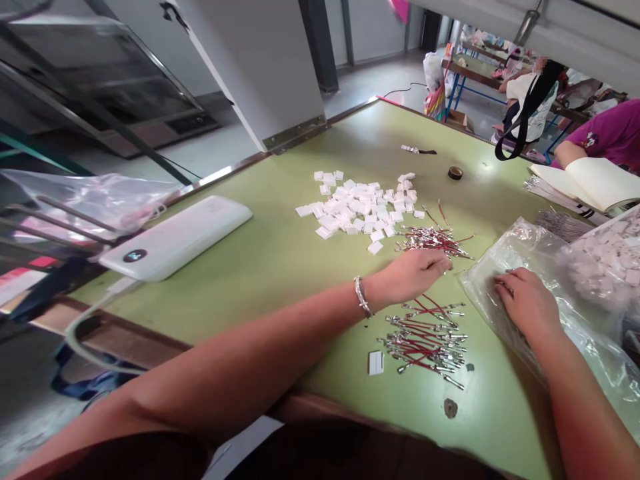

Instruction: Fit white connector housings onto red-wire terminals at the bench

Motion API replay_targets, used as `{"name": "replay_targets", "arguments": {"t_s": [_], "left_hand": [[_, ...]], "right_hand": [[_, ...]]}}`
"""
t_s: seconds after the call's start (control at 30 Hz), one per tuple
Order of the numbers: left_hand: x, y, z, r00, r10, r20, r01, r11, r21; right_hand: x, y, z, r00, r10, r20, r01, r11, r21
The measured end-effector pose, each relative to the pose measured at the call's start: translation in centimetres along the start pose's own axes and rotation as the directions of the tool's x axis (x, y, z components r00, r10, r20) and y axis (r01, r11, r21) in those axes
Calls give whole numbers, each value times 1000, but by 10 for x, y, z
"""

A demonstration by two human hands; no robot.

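My left hand (417,275), with a silver bracelet at the wrist, is closed with its fingers together at the near edge of a pile of short red wires with metal terminals (435,240). What its fingertips hold, if anything, is hidden. My right hand (531,303) hovers over or rests on a clear plastic bag (505,257); its fingers are curled together, and their grip is too small to make out. Nearer me, a second group of red wires (425,343) lies roughly side by side. Left of it is a single white plastic piece (376,363).
Many white plastic pieces (355,207) are heaped mid-table. A white power bank (180,240) with a cable sits at the left edge. A roll of black tape (455,173) lies farther back. An open notebook (595,180) is at right, beside a person in a purple sleeve (600,137).
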State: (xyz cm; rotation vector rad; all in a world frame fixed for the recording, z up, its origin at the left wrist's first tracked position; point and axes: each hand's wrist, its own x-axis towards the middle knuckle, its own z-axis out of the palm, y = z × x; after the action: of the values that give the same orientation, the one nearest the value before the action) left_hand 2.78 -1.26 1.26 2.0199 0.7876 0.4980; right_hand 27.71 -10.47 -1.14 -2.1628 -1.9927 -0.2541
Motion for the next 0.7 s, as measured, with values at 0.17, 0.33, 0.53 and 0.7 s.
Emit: {"name": "replay_targets", "arguments": {"t_s": [0.17, 0.33, 0.53, 0.7], "left_hand": [[-3, -1, 9, 996, -56, 74, 58, 998, -33], [-6, -2, 23, 991, 11, 135, -1, 998, -70], [-8, -1, 20, 976, 119, 181, -111, 992, -54], [-8, -4, 17, 942, 226, 248, -277, 940, 196]], "right_hand": [[4, 2, 4, 1000, -12, -27, 9, 995, -99], [-9, -38, -13, 997, 5, -80, 25, 928, 372], [-21, -71, -17, 998, -21, -59, 52, 793, 607], [-19, -64, -23, 976, -30, 215, -137, 683, 717]]}}
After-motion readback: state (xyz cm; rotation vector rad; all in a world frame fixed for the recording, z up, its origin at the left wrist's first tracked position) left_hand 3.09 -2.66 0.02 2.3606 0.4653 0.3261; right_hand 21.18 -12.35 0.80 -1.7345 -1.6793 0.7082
